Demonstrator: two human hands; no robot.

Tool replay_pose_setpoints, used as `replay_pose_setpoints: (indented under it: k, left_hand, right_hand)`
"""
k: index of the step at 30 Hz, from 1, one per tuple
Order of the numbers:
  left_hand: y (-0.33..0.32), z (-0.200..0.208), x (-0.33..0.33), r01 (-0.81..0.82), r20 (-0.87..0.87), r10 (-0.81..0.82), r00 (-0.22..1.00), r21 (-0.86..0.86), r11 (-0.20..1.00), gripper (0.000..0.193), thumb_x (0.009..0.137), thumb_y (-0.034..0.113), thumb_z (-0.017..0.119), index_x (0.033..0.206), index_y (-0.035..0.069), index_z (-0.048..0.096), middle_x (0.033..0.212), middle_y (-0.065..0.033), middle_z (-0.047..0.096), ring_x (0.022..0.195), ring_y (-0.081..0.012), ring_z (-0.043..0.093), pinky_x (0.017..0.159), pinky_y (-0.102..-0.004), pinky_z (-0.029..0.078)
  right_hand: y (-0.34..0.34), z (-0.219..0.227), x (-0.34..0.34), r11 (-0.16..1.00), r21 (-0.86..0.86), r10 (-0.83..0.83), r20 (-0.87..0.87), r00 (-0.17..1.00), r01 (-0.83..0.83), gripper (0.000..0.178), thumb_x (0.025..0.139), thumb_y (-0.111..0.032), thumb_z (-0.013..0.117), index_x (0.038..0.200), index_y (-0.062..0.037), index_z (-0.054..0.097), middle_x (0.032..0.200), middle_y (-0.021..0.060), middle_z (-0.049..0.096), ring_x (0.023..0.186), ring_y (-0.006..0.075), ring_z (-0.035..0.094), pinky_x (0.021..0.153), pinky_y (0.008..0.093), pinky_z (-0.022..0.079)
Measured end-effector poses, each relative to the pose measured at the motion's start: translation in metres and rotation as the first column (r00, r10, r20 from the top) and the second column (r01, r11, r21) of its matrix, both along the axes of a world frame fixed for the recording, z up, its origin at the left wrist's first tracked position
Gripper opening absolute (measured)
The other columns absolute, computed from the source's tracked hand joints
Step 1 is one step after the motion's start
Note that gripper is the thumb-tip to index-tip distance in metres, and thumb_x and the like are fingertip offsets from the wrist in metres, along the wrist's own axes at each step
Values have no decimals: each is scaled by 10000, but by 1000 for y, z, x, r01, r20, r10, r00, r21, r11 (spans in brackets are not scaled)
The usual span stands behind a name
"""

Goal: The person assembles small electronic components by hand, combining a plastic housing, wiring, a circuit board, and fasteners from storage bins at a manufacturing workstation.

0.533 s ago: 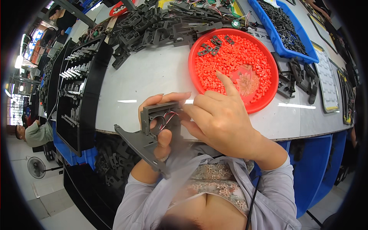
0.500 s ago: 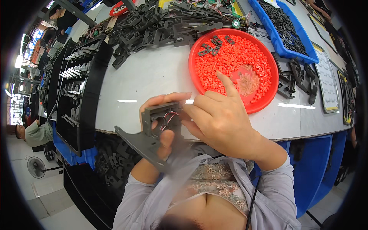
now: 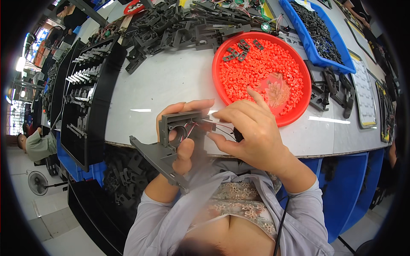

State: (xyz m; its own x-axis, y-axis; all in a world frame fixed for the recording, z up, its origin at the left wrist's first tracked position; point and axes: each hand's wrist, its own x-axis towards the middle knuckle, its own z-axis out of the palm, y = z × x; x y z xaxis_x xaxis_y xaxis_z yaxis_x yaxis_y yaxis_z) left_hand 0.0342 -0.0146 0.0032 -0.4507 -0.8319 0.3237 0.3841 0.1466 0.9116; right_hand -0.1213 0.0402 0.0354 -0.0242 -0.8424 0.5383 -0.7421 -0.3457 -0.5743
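Note:
My left hand grips a dark grey plastic housing with a round opening and a long flat arm slanting toward my body. Thin red, white and black wires come out of the housing and run into my right hand. That hand is curled around them beside the housing, its thumb and forefinger bent with a gap between the tips. A small dark piece on the wires shows under the palm, partly covered by the fingers.
Beyond my right hand is a red round tray of small red plastic pieces, with several dark clips on them. Dark plastic parts are heaped at the back. A blue bin stands far right, a black rack at left.
My right hand has opened its pinch somewhat and shifted slightly down beside the housing. The wires and the small dark piece now show between its fingers. The left hand keeps its grip.

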Motion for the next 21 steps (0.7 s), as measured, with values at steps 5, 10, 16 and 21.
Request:
replay_pose_setpoints:
  k: [5,10,16,21]
  left_hand:
    - [2,-1,2,26,-10,-26,1000,31,999,640,822,441,603,1288,104,321,1215,-272,458,1138,-368,487,919,-448,451]
    - [-1,4,-5,54,35,-52,998,-41,998,619,831,435,592,1276,92,331,1223,-282,454,1117,-376,505,908,-442,459]
    - [-10,5,3,70,-2,-70,998,-12,997,633,841,438,557,1277,45,317,1191,-284,468,1108,-394,508,922,-433,456]
    - [-12,7,1,56,-50,-54,997,43,998,645,837,432,557,1285,41,308,1166,-283,474,1105,-404,506,930,-439,457]
  right_hand:
    - [-2,-7,1,996,-67,57,-42,997,-60,240,655,-178,710,838,-75,592,749,40,558,701,217,557,838,452,395]
    - [-3,-10,-8,995,-22,92,12,996,-92,250,656,-173,716,844,-58,599,748,55,556,690,243,553,759,412,415]
    - [2,-19,-42,905,224,115,688,716,-361,315,819,-142,625,1089,13,582,982,105,627,909,191,600,814,315,459]
    - [8,-22,-44,755,317,69,832,550,-574,411,831,17,560,1232,30,470,1102,117,577,1040,188,571,901,301,470]
